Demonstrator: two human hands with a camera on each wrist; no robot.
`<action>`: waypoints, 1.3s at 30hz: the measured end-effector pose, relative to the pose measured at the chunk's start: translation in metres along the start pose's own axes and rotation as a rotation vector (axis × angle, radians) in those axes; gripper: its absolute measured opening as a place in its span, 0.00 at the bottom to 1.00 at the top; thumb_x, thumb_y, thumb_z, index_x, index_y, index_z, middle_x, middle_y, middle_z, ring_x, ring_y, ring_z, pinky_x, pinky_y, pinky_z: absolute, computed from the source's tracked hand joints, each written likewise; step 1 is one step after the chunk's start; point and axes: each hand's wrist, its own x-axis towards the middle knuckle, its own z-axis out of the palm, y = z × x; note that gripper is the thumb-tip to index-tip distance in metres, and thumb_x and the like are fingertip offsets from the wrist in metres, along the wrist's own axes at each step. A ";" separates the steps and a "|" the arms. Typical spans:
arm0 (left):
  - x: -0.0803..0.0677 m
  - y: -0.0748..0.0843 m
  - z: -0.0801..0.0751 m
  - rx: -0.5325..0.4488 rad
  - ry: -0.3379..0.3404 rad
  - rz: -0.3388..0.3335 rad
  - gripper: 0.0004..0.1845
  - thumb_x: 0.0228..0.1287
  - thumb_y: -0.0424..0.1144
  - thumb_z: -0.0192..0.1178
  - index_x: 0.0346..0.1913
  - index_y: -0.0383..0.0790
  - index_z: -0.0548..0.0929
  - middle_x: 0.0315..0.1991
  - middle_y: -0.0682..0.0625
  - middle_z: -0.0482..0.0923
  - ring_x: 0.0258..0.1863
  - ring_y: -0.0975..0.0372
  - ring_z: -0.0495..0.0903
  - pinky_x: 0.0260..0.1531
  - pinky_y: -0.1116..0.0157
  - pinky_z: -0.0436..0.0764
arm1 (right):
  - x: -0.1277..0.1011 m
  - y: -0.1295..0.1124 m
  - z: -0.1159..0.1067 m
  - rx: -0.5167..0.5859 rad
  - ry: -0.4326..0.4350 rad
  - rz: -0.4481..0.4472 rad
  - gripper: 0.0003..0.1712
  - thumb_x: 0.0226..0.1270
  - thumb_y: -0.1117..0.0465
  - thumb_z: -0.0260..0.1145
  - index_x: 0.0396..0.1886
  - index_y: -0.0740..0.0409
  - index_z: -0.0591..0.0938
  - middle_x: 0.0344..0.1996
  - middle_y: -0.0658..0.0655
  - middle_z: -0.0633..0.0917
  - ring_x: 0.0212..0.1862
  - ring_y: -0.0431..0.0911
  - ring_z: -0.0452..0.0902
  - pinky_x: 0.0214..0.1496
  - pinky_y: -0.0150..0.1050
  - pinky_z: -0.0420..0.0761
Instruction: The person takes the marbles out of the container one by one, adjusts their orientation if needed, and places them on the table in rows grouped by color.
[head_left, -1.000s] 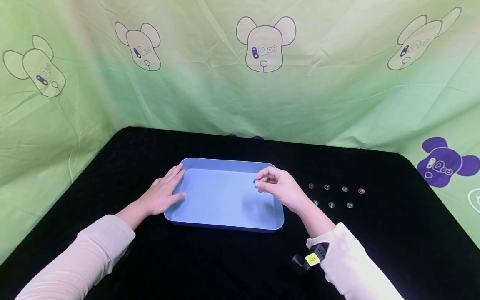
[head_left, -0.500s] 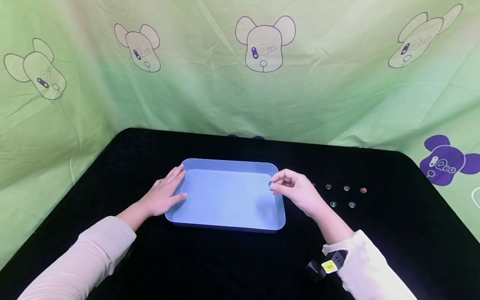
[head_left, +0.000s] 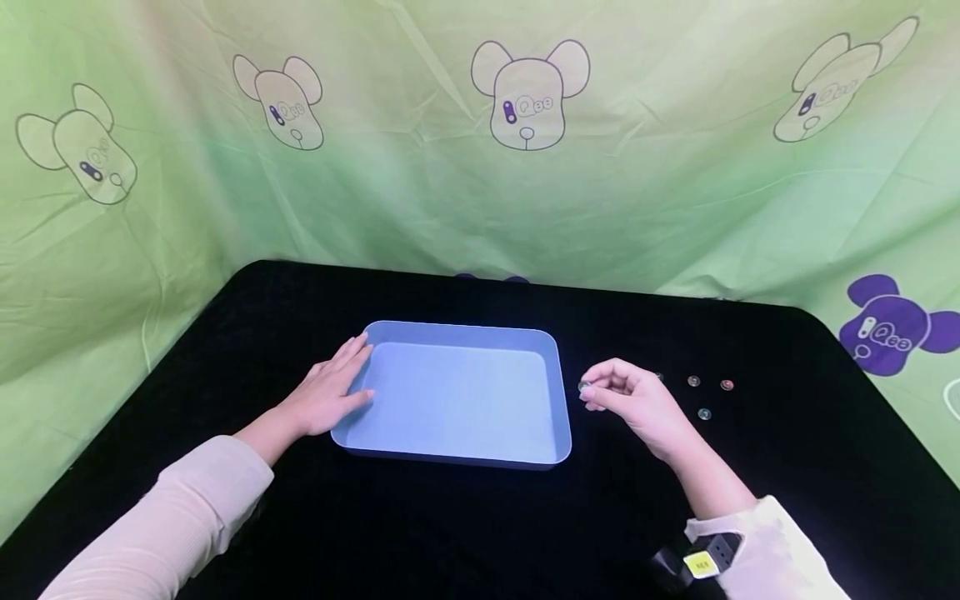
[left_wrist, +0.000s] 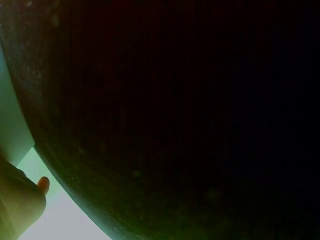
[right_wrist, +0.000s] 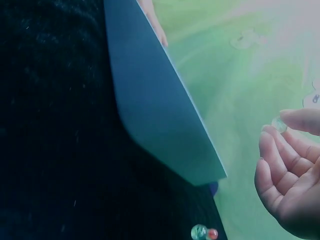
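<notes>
My right hand pinches a small clear glass marble between thumb and fingertips, above the black table just right of the blue tray. Its other fingers are loosely bent. My left hand lies over the tray's left rim, fingers extended and thumb reaching inside. Beyond the right hand, a reddish marble, a brownish marble and a greenish marble sit on the table; others are partly or wholly hidden behind this hand. The left wrist view is mostly dark.
The shallow rectangular tray has a raised wall all round. A black cloth covers the table. Green printed curtains hang behind and at both sides. A small black device with a yellow label is strapped to my right wrist.
My right hand has moved right with the marble, from over the tray to outside its right wall, now covering some of the marbles on the table. My left hand has stayed at the rim.
</notes>
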 end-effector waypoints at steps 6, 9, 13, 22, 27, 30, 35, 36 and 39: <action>0.000 0.000 0.000 0.011 0.005 0.003 0.35 0.62 0.49 0.46 0.65 0.34 0.49 0.67 0.45 0.36 0.64 0.52 0.37 0.53 0.48 0.50 | -0.009 0.004 -0.014 -0.011 0.030 -0.012 0.07 0.55 0.69 0.60 0.33 0.69 0.74 0.23 0.50 0.80 0.27 0.42 0.77 0.32 0.31 0.75; -0.001 0.000 0.000 0.009 0.004 0.001 0.34 0.62 0.49 0.46 0.65 0.34 0.49 0.67 0.46 0.36 0.64 0.52 0.37 0.53 0.48 0.49 | -0.013 0.009 -0.020 0.006 0.061 -0.018 0.05 0.55 0.70 0.60 0.33 0.67 0.74 0.23 0.50 0.80 0.27 0.43 0.77 0.32 0.31 0.75; -0.002 0.000 0.000 0.004 -0.001 -0.005 0.34 0.62 0.49 0.46 0.65 0.35 0.49 0.67 0.46 0.35 0.64 0.52 0.37 0.53 0.48 0.49 | -0.019 0.015 -0.027 0.009 0.088 -0.017 0.04 0.55 0.71 0.59 0.32 0.66 0.75 0.24 0.49 0.80 0.27 0.43 0.78 0.32 0.30 0.74; -0.001 0.000 0.001 0.011 -0.001 -0.005 0.34 0.62 0.49 0.46 0.65 0.34 0.49 0.67 0.46 0.36 0.64 0.52 0.37 0.53 0.48 0.49 | -0.026 0.069 -0.051 0.062 0.082 -0.036 0.14 0.55 0.61 0.62 0.36 0.68 0.74 0.26 0.54 0.81 0.29 0.44 0.78 0.32 0.32 0.75; 0.000 0.000 0.000 0.017 -0.001 0.001 0.34 0.62 0.49 0.46 0.65 0.34 0.49 0.67 0.45 0.36 0.64 0.52 0.37 0.54 0.49 0.49 | -0.033 0.090 -0.067 0.110 0.104 -0.036 0.15 0.54 0.60 0.63 0.37 0.67 0.74 0.26 0.53 0.81 0.28 0.42 0.78 0.31 0.30 0.75; 0.000 0.001 -0.001 0.017 -0.002 0.001 0.34 0.62 0.49 0.46 0.65 0.34 0.49 0.67 0.45 0.36 0.64 0.52 0.37 0.54 0.49 0.49 | -0.039 0.095 -0.076 0.116 0.116 -0.036 0.13 0.55 0.62 0.62 0.38 0.67 0.74 0.27 0.53 0.81 0.28 0.42 0.78 0.31 0.30 0.75; 0.000 0.001 -0.001 0.012 -0.004 -0.006 0.34 0.62 0.49 0.46 0.65 0.34 0.49 0.67 0.46 0.36 0.64 0.52 0.36 0.54 0.48 0.49 | -0.046 0.096 -0.087 0.137 0.139 -0.026 0.10 0.56 0.66 0.60 0.37 0.67 0.74 0.27 0.52 0.82 0.28 0.42 0.78 0.30 0.30 0.75; 0.000 0.002 -0.001 0.009 -0.004 -0.006 0.34 0.62 0.49 0.46 0.65 0.35 0.49 0.67 0.46 0.36 0.64 0.52 0.36 0.54 0.48 0.49 | -0.047 0.095 -0.088 0.132 0.145 -0.018 0.09 0.56 0.66 0.60 0.36 0.65 0.74 0.27 0.52 0.82 0.28 0.42 0.79 0.29 0.30 0.75; -0.001 0.002 -0.001 0.003 -0.004 -0.009 0.34 0.62 0.49 0.46 0.65 0.35 0.49 0.67 0.46 0.35 0.64 0.52 0.36 0.54 0.48 0.49 | -0.051 0.088 -0.089 0.112 0.162 -0.001 0.06 0.56 0.67 0.60 0.35 0.63 0.76 0.26 0.50 0.82 0.27 0.41 0.78 0.29 0.29 0.74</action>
